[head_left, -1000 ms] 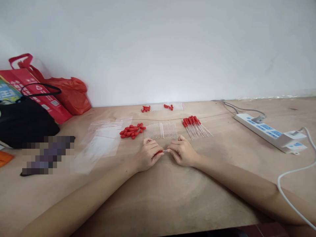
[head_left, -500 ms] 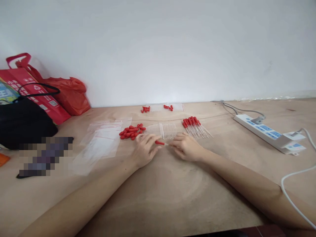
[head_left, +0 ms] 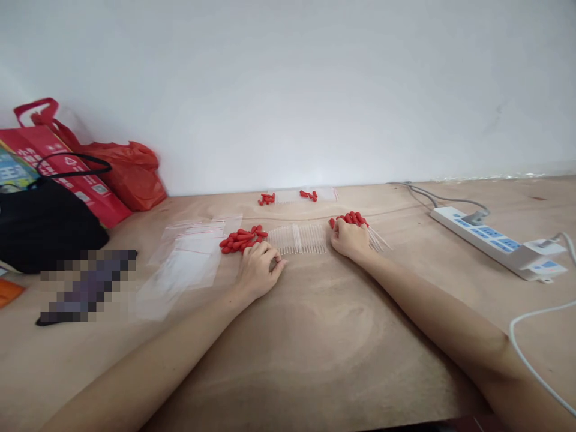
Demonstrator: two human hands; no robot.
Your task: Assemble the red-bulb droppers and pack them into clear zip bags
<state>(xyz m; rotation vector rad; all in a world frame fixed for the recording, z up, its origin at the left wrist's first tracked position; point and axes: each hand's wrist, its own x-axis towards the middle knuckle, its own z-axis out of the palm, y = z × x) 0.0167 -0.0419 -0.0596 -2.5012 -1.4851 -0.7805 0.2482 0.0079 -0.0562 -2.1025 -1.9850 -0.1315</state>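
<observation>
My left hand point(head_left: 261, 269) rests on the table at the near edge of a pile of loose red rubber bulbs point(head_left: 236, 242). Its fingers are bent and its thumb stands apart, with nothing visible between them. My right hand point(head_left: 350, 238) is closed over a row of red-bulbed glass droppers point(head_left: 357, 218), seemingly on a dropper whose red bulb point(head_left: 332, 222) shows at the hand's left side; its fingertips are partly hidden. Thin clear glass tubes point(head_left: 310, 239) lie in a row between the hands.
Clear zip bags point(head_left: 189, 258) lie flat on the left. Further back are more red bulbs point(head_left: 308, 195) on a clear bag. A white power strip point(head_left: 490, 237) with cables is at the right. Red bags point(head_left: 130, 174), a black bag point(head_left: 49, 222) and a blurred-out dark object point(head_left: 87, 288) occupy the left.
My hands have moved apart. The right one went right and away from me to the dropper row; the left let go of the red bulb and settled beside the loose pile.
</observation>
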